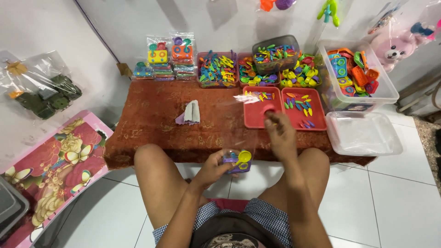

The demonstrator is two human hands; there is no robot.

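Note:
I sit at a low table covered with a rust-red cloth [156, 124]. My left hand [216, 167] holds a clear plastic bag with a purple toy piece and a yellow spoon-shaped piece [240, 160] at the table's near edge. My right hand [281, 133] hovers over the front of a red tray [251, 120], its fingers pinched on a small dark piece that I cannot make out. A second red tray [317, 124] with small coloured pieces lies just right of it.
Bins of coloured plastic toy pieces [216, 69] line the back of the table, with bagged toy sets [172, 57] to their left. A folded cloth [189, 114] lies mid-table. A clear tub of toys [356, 76] and a clear lid [363, 134] sit at the right.

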